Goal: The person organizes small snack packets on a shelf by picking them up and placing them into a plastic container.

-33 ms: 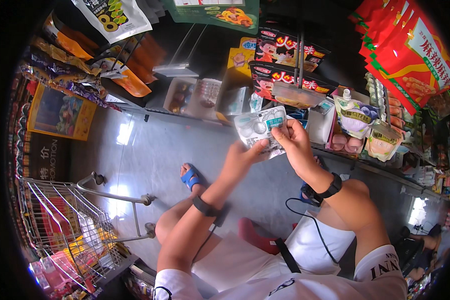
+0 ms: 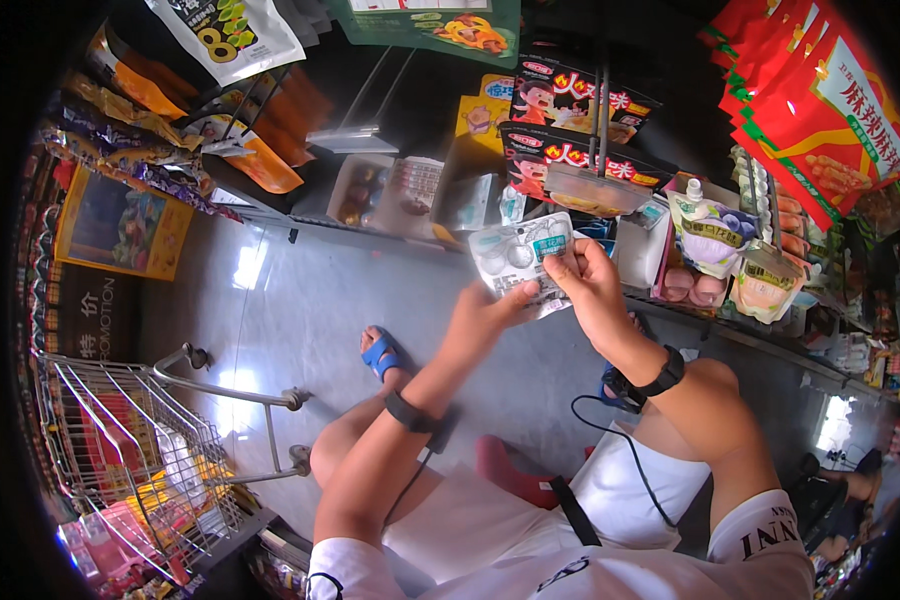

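Observation:
Out in front of the shelf I hold a small white and clear snack packet (image 2: 516,256) with a teal label and round shapes showing through it. My left hand (image 2: 487,318) is closed on its lower edge, thumb on top. On the right edge, my right hand (image 2: 592,285) pinches it between thumb and fingers. Just behind the packet are shelf boxes of small goods, among them a clear plastic tub (image 2: 598,192) and black snack boxes (image 2: 580,160). Spouted pouches (image 2: 710,230) stand to the right of my right hand.
A wire shopping cart (image 2: 145,450) holding pink and yellow goods stands at the lower left. Red snack bags (image 2: 820,110) hang at the upper right, and orange packets (image 2: 260,160) hang on hooks at the upper left. A red stool (image 2: 515,470) is beneath me.

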`<state>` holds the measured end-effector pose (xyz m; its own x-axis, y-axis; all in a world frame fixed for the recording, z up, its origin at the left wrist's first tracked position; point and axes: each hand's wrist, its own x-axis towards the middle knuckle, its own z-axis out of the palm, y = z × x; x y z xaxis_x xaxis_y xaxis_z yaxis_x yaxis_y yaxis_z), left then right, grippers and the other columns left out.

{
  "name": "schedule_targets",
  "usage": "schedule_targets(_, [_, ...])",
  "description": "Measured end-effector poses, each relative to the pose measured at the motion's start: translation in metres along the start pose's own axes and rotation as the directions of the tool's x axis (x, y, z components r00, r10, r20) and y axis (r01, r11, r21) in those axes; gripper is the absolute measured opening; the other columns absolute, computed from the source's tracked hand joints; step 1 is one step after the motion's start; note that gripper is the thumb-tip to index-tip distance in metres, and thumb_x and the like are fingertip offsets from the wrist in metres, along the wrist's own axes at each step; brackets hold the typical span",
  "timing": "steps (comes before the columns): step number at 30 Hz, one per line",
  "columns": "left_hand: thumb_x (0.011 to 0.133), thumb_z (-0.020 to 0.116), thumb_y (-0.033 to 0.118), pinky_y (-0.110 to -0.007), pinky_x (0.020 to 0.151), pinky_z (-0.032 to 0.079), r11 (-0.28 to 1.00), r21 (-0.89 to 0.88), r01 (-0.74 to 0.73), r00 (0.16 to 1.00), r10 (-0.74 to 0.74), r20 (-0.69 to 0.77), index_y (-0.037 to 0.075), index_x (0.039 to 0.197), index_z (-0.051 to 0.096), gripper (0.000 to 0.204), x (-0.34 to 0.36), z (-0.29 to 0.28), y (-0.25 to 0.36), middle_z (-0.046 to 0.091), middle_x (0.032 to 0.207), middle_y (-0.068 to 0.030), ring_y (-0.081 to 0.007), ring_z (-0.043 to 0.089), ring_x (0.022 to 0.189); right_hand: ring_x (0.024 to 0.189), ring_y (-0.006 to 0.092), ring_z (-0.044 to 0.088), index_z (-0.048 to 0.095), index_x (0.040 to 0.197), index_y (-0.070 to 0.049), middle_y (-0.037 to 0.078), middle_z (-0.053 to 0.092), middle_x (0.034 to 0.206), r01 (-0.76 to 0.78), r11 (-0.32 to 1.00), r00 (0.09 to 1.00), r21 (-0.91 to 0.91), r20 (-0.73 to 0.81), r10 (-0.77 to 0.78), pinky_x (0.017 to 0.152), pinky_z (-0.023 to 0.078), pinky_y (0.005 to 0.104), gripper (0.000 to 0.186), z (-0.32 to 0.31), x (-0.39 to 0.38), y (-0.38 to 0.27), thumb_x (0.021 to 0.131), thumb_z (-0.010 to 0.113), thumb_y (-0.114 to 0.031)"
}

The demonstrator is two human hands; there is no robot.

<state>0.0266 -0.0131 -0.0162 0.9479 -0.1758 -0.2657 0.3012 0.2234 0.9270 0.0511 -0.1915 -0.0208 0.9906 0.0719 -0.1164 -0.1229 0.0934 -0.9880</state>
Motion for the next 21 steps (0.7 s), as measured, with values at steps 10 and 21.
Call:
schedule_targets(10, [0.08, 0.081, 0.035, -0.043, 0.065, 0.052, 0.469, 0.881, -0.064, 0.998, 0.046, 0.047, 0.005, 0.097, 0.069, 0.036, -0.017, -0.006, -0.013, 0.07, 0.082, -0.0155, -0.0311, 0.069, 0.074, 0.114, 0.03, 0.064, 0.043, 0.138, -0.001, 0.023, 0.063, 0.124, 0.279, 0.571, 0.938, -0.772, 0.345, 0.009, 0.092, 0.052, 0.037, 0.061, -0.041, 0.002, -0.006, 0.091, 0.073, -0.026])
schedule_targets(21, [0.079, 0.078, 0.038, -0.042, 0.077, 0.052, -0.05, 0.996, -0.073, 0.974, 0.213, 0.082, 0.008, 0.109, 0.056, 0.047, -0.028, -0.032, -0.023, 0.066, 0.097, -0.0095, -0.0301, 0.067, 0.095, 0.079, 0.0367, 0.071, 0.067, 0.1, 0.001, 0.023, 0.069, 0.085, 0.266, 0.439, 0.818, -0.858, 0.442, 0.368, 0.067, 0.052, 0.0442, 0.026, -0.038, 0.025, 0.042, 0.094, 0.061, -0.024])
